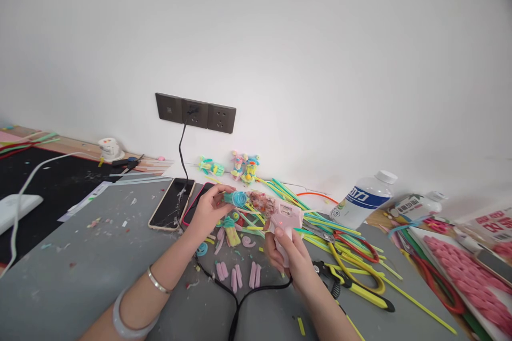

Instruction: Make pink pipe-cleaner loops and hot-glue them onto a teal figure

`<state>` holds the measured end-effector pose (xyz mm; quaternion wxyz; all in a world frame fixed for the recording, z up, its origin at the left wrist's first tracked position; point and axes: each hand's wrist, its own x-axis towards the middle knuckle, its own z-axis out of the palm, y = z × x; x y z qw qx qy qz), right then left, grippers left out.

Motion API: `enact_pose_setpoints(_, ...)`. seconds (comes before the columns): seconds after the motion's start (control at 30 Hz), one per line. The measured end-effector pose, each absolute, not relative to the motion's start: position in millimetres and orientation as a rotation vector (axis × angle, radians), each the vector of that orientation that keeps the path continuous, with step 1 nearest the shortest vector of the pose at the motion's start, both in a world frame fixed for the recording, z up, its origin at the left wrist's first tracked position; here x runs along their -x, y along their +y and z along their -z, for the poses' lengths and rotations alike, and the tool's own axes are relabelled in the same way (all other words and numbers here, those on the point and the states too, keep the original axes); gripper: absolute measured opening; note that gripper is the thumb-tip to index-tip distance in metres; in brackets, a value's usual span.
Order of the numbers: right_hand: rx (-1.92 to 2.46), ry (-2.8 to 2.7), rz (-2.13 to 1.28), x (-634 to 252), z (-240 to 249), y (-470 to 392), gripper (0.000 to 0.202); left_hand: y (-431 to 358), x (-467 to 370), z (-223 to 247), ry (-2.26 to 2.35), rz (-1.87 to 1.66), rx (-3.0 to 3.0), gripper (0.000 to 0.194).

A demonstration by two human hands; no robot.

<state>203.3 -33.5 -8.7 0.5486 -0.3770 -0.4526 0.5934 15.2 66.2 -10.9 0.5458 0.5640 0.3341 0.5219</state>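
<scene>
Your left hand (210,206), pinching the coil (240,199) beside the gun (294,217) your right hand (294,253) is gripping, is likely risking burns from slipping.

Plain white wall (300,64), dark wall sockets (202,117), grey tabletop (100,272), soft light

It is a small craft workspace: a grey tabletop (100,266) against a plain white wall (300,53) with a row of dark sockets (195,113). Whether it stands in a home or a workshop cannot be told. A pink glue gun (288,217), red-handled scissors (337,235) and, at the near right, yellow-handled pliers (366,297) show it, as do loose fuzzy stems (288,197), short pink pieces (255,274) and little colourful figures (239,165) along the far edge.
</scene>
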Motion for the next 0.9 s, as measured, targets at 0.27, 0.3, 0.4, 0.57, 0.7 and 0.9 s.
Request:
enact_pose_setpoints(0.27, 0.873, -1.075, -1.431, -201.3, 9.7, -34.6, 0.039, 66.4, -14.6, 13.0, 0.796, -1.241, -1.329, 0.024)
enact_pose_setpoints(0.3, 0.869, -1.076, -1.431, -201.3, 9.9, -34.4, 0.038, 66.3, -14.7, 12.6, 0.797, -1.238, -1.332, 0.023)
enact_pose_setpoints(0.4, 0.871, -1.081, -1.421, -201.7, 9.9, -33.6, 0.039, 65.7, -14.4, 10.6, 0.8, -1.233, -1.333, 0.024)
enact_pose_setpoints(0.57, 0.89, -1.093, -1.399, -202.3, 8.1, -33.1, 0.04, 65.2, -13.7, 9.8, 0.806, -1.226, -1.332, 0.024)
enact_pose_setpoints(0.7, 0.909, -1.097, -1.419, -202.3, 6.9, -34.4, 0.041, 66.2, -13.8, 12.9, 0.803, -1.232, -1.329, 0.024)
enact_pose_setpoints(0.9, 0.921, -1.178, -1.46, -203.8, 9.4, -34.6, 0.043, 68.4, -13.7, 15.9, 0.774, -1.23, -1.347, 0.023)
